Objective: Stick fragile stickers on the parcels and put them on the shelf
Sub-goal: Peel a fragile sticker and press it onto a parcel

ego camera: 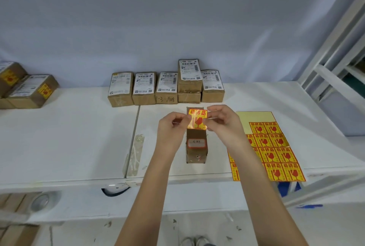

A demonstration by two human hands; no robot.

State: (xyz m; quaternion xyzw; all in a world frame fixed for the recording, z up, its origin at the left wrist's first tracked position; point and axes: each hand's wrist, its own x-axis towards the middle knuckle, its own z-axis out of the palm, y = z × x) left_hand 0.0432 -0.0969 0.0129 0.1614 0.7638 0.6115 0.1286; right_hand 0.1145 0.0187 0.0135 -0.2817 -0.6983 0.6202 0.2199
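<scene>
Left hand (171, 125) and right hand (223, 121) both pinching one fragile sticker (198, 119) by its edges, above a parcel (197, 145) on the table (69, 137).

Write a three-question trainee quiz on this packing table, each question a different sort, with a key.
1. True or false: the sticker held above the parcel is pinched by both the left hand and the right hand.
2. Where does the sticker sheet lie? A. left of the parcel B. right of the parcel C. on the row of boxes
3. Fill in: the boxes at the far left already carry yellow ____.

Key: 1 true; 2 B; 3 stickers.
</scene>
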